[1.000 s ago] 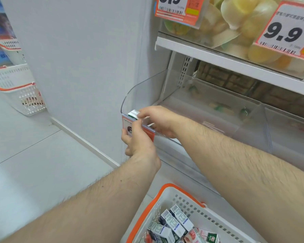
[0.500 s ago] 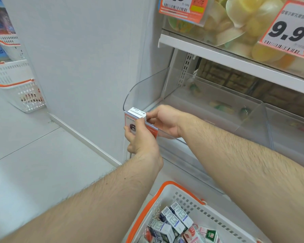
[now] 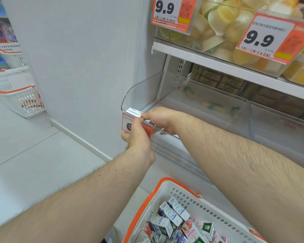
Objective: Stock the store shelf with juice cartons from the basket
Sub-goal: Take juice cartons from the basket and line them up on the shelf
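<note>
A small white juice carton (image 3: 134,110) stands in the front left corner of the clear shelf bin (image 3: 140,90), its top showing just above the front lip. My right hand (image 3: 159,119) reaches into the bin from the right and pinches the carton's right edge. My left hand (image 3: 139,137) is in front of the bin, its fingers curled over the orange price tag (image 3: 127,124) on the lip, with the thumb up against the carton. The white basket (image 3: 165,192) with an orange rim sits below and holds several juice cartons (image 3: 172,213).
A white side panel (image 3: 86,58) borders the bin on the left. The shelf above (image 3: 218,62) carries clear boxes of jelly cups with 9.9 price tags. Another clear bin (image 3: 279,123) adjoins on the right. More white baskets (image 3: 19,95) stand on the floor at far left.
My right hand's fingers have drawn back from over the carton to its right edge, exposing its top. My left hand and the carton have stayed at the bin's corner.
</note>
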### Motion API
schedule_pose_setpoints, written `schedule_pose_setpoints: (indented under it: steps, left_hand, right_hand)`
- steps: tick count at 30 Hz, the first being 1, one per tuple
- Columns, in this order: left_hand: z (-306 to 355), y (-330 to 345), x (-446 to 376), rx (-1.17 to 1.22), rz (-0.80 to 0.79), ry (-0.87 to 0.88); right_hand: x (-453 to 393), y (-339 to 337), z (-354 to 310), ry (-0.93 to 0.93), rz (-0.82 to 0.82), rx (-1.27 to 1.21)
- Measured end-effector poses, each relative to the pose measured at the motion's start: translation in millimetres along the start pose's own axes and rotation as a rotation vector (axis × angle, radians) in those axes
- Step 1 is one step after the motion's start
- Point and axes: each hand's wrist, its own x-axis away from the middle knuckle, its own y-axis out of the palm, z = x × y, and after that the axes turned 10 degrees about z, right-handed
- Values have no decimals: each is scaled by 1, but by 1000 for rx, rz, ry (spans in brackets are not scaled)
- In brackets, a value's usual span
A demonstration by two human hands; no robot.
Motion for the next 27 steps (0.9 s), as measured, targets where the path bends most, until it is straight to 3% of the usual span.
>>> schedule_pose_setpoints:
  steps: [3, 7, 9, 11, 16, 23, 27]
  left_hand:
    - [-6, -7, 15, -77, -78, -67]
    - [-21, -14, 29, -233, -158, -78]
    - [-32, -19, 37, -368, -203, -82]
    - [-46, -23, 44, -516, -325, -73]
    - [-82, -30, 52, -871, -676, -109]
    - [-120, -34, 41, -1355, -814, 150]
    - [-146, -43, 23, -1646, -843, 253]
  right_hand:
    - [8, -2, 7, -67, 120, 82]
    - [43, -14, 26, -260, 596, 268]
    - [76, -14, 40, -435, 773, 259]
    - [110, -9, 58, -565, 842, 123]
    - [156, 6, 126, -456, 798, -151]
    - [161, 30, 228, -22, 723, -255]
    - [166, 57, 280, 160, 572, -154]
